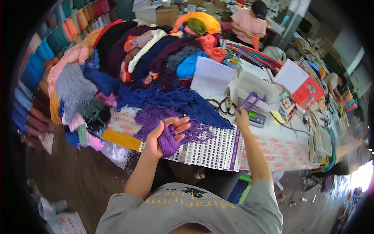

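Observation:
My left hand (171,132) is turned palm up, its fingers curled around a bundle of purple yarn (169,146). More of that yarn spreads over a white card with rows of dark holes (210,152). To the right, my right hand (242,116) is closed on a purple strand (254,97), which reaches over a see-through plastic box (249,80). That box rests on a small digital scale (257,120) with a lit green display. Two pairs of scissors (227,104) lie just left of my right hand.
Dark blue yarn (167,97) lies behind the purple bundle, below a large heap of coloured yarns (156,50). Paper sheets (212,76) and a red booklet (309,93) are on the table. Across it stands a person in pink (249,23); another person (335,85) is far right.

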Demonstrator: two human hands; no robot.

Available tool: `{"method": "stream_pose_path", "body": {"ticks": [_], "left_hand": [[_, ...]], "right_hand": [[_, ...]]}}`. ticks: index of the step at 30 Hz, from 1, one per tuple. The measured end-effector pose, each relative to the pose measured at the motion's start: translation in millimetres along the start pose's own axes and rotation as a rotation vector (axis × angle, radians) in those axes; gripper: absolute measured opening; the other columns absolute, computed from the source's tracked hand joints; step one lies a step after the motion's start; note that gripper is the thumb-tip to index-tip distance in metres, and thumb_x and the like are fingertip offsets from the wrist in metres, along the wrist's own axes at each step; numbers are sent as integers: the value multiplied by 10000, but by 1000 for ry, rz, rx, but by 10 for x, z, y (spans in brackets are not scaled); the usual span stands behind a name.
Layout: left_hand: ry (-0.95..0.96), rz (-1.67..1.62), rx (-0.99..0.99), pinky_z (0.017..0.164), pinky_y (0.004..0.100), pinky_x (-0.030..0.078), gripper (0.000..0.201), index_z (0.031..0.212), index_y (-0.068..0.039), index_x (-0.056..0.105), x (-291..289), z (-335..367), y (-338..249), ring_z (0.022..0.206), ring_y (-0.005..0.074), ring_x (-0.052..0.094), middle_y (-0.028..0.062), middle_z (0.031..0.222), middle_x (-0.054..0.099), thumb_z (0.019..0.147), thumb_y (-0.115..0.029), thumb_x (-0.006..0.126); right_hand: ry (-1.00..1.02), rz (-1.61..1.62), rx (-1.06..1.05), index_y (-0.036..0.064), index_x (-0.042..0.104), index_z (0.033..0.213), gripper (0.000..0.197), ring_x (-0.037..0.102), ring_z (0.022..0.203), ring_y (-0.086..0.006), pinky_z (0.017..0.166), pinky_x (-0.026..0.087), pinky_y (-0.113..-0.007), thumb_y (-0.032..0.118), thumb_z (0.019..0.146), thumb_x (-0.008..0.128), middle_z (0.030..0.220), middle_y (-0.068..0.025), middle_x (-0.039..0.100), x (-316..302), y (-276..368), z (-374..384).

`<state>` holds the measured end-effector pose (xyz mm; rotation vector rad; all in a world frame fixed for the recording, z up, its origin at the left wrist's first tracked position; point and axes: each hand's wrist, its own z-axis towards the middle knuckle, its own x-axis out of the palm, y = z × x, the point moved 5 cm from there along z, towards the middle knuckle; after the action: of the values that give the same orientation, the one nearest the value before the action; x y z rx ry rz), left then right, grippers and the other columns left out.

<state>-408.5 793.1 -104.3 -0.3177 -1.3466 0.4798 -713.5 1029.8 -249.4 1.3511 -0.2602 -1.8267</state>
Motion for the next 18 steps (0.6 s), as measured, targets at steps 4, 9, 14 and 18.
{"method": "stream_pose_path", "body": {"ticks": [4,9,14,18], "left_hand": [[24,-85,-54,892,369,491,531,1373,-53,301,-66,-24,-35,1327,351,258,245,1429,226,950,-363,386],[91,-165,-144,831,353,523,596,1428,-124,182,11,63,79,1331,354,245,259,1435,191,940,-383,406],[113,-182,-253,747,322,562,649,1443,-162,108,75,39,182,1315,393,254,275,1434,164,930,-430,398],[123,-58,-253,715,309,571,667,1445,-163,90,50,15,199,1311,388,266,271,1426,192,925,-453,390]], "right_hand": [[1271,408,-3,29,612,925,201,595,591,-185,587,479,-318,194,897,499,681,-90,592,214,1890,-1302],[1200,620,149,48,608,854,197,501,435,-91,393,390,-236,218,901,520,567,-18,524,-281,2272,-1098],[714,817,208,-15,559,1013,239,350,353,-35,332,258,-179,186,947,448,543,22,458,-724,2488,-568],[1069,602,46,28,574,998,203,487,407,-71,363,358,-217,193,934,475,581,-23,534,-845,2881,-865]]}}
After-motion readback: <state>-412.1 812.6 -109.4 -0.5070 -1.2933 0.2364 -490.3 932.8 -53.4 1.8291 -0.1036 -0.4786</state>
